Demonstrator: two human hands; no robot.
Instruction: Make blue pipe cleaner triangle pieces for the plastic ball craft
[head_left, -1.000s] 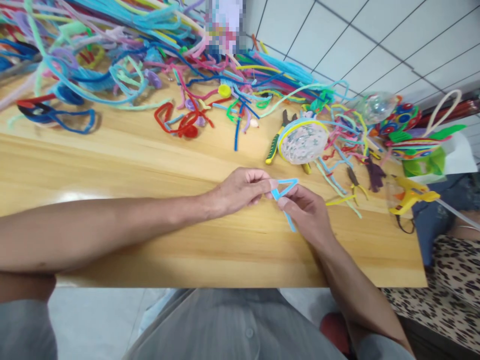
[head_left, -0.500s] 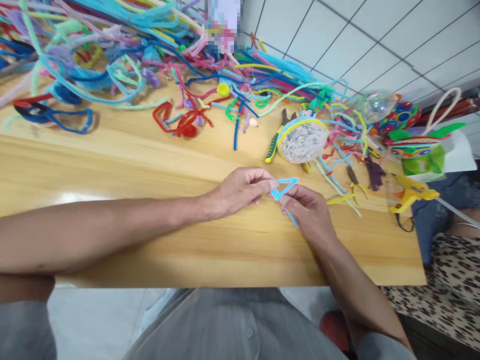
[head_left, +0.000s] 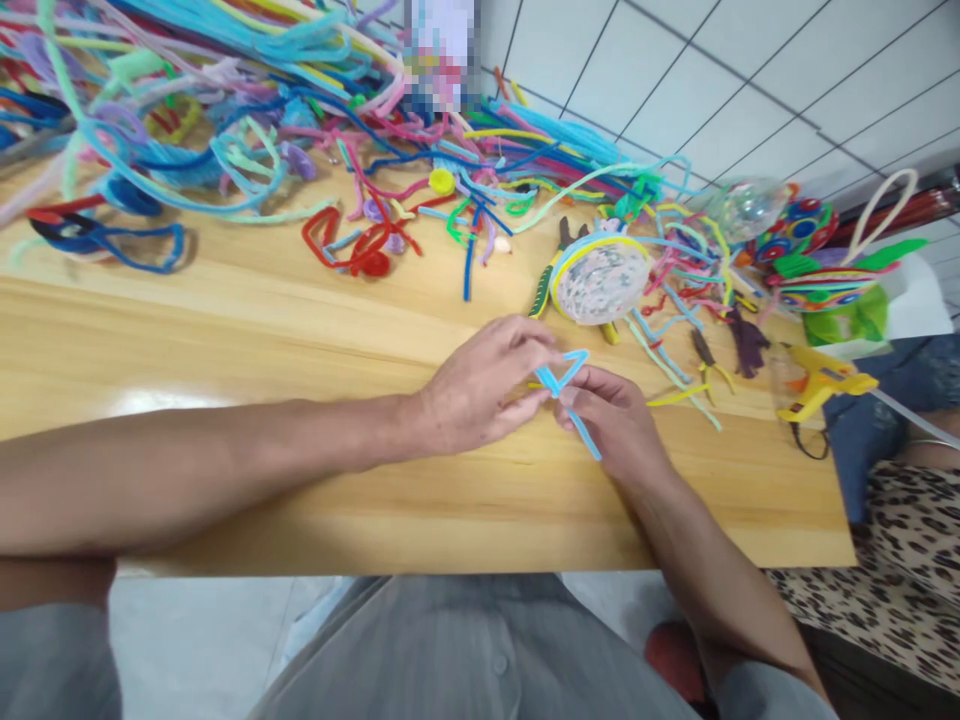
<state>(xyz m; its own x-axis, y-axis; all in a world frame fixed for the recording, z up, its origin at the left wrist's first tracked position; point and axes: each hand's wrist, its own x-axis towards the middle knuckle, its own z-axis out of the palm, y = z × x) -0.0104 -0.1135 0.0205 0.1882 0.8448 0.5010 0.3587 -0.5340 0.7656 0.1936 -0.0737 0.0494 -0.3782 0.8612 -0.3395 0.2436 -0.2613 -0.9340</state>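
Item: light-blue fuzzy craft stem [head_left: 573, 370], bent into sharp angles, held above the table [head_left: 300, 520] near the front of the dome. One straight tail slants down past the right fingers.

Right hand [head_left: 626, 425]: thumb and fingers pinching the stem close to its lower bend.

Left hand [head_left: 480, 395]: thumb and fingers parted around the stem's left end; contact with it cannot be told.

Handling, as judged: right pinch best kept tight beside the bend, so the angles hold; left fingertips to work lightly and close to the fold, pressing flat without twisting the open corner or crushing the fuzz.

Surroundings: clear, speckled dome with yellow and pale-blue rim [head_left: 604, 283], just beyond the hands; green-and-yellow-handled pliers [head_left: 541, 290] beside it; small yellow-handled pliers [head_left: 703, 358] and yellow glue gun [head_left: 825, 385], right; heaped multicoloured fuzzy stems [head_left: 270, 45], far edge.

Obstruction, as judged: dome and larger pliers limit forward reach; near side offers easier elbow room.
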